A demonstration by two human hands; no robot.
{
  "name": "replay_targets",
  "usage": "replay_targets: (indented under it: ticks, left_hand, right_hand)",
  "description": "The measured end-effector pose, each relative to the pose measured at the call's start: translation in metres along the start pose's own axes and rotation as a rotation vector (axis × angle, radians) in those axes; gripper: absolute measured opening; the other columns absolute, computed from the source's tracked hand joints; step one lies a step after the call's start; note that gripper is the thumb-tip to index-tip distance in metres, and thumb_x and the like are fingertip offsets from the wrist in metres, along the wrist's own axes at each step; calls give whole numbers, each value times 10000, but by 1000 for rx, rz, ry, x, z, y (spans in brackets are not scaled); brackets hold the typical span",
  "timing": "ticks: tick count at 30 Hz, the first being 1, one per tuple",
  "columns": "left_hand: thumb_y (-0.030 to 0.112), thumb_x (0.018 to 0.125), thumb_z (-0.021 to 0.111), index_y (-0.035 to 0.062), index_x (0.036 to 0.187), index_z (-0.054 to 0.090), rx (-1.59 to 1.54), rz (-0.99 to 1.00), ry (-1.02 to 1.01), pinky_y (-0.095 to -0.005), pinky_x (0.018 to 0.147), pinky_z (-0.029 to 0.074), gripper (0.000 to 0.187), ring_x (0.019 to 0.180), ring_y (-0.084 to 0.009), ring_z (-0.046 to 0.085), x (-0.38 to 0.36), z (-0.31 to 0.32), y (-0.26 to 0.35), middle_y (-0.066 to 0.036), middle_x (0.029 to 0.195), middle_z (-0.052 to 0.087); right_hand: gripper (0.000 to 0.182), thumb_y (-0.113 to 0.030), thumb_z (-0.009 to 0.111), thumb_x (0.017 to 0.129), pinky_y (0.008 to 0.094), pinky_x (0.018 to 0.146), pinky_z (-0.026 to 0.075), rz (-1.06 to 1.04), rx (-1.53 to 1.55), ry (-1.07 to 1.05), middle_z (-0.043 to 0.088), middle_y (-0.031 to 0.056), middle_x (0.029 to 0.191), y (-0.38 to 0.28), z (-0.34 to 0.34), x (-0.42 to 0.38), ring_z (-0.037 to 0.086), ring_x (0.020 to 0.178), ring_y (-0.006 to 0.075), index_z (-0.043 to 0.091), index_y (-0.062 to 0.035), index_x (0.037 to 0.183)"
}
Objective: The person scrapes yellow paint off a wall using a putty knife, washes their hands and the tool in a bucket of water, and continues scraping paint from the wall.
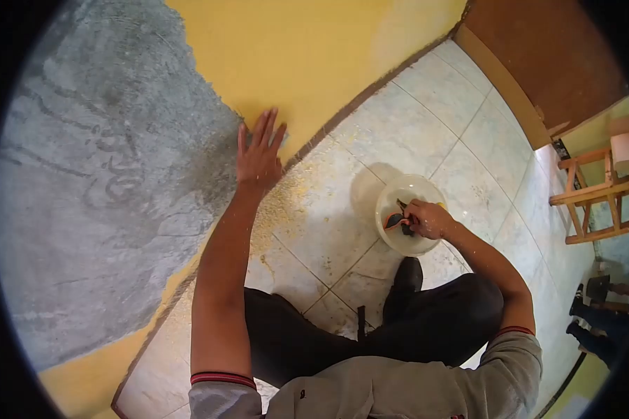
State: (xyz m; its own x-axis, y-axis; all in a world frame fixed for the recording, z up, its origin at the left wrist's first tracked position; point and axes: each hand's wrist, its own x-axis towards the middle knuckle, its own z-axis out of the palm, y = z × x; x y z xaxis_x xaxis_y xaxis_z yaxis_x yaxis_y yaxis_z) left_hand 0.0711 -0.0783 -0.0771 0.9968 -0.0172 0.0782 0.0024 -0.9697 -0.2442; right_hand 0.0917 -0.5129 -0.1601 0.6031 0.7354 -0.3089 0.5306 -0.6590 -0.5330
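My left hand [260, 155] lies flat with spread fingers against the low part of the wall, where yellow paint [293, 63] meets a bare grey patch [119, 153]. My right hand [426, 218] reaches into a round whitish plastic tub [411, 183] on the floor, its fingers closed at some small dark items. Beside those fingers in the tub is a dark object with an orange edge [394, 221]; its kind does not show clearly. Whatever the right fingers hold is largely hidden by the hand.
Yellowish flakes [279, 209] litter the tiled floor [370, 140] along the wall's brown skirting [370, 98]. My bent legs [314, 339] are in front of me. A brown panel [545, 56] stands at upper right. Further right are a wooden stool [594, 192] and another person's legs [597, 335].
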Motion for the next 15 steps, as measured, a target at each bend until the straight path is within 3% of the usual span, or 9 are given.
replay_targets:
  ticks: [5,7,9,11,13,15]
  left_hand:
    - [159,876,590,220,1552,317,193,95,-121,-495,1234,97,732,1542,-175,-9,-24,26,-31,1,1680,0]
    - [245,861,634,218,1546,325,137,80,-49,-455,1238,78,753,1542,-173,-6,-25,25,-21,-11,1679,32]
    - [242,865,629,222,1539,338,110,27,-50,-456,1238,81,735,1541,-164,-1,-23,26,-16,-2,1679,42]
    - [146,843,576,220,1507,402,44,66,94,-494,1233,90,690,1540,-157,46,-20,41,-16,7,1674,100]
    - [140,846,568,209,1488,426,22,6,162,-491,1234,88,661,1536,-142,70,-22,53,-21,21,1669,130]
    - [144,863,568,189,1497,408,59,80,211,-468,1238,76,655,1534,-121,62,-22,61,-27,39,1671,113]
  right_hand:
    - [309,-125,658,783,456,847,497,-69,-537,149,648,141,1052,38,25,-13,643,976,320,613,-110,1088]
    - [304,-143,625,804,454,838,491,104,-653,-44,663,142,1038,24,20,-17,635,1000,308,630,-104,1105]
    - [289,-159,608,827,454,838,482,119,-744,-65,669,140,1018,24,20,-19,632,1015,300,643,-97,1108]
    - [351,-115,683,777,449,798,510,222,-779,-107,633,159,1008,10,10,-22,636,964,320,609,-72,1117]
    - [261,-170,615,858,455,794,559,258,-740,-76,599,199,1114,-8,-6,-28,659,925,337,632,-29,1078]
    - [271,-163,608,863,443,785,584,287,-720,-215,564,211,1155,-23,-29,-30,657,952,356,621,-5,1083]
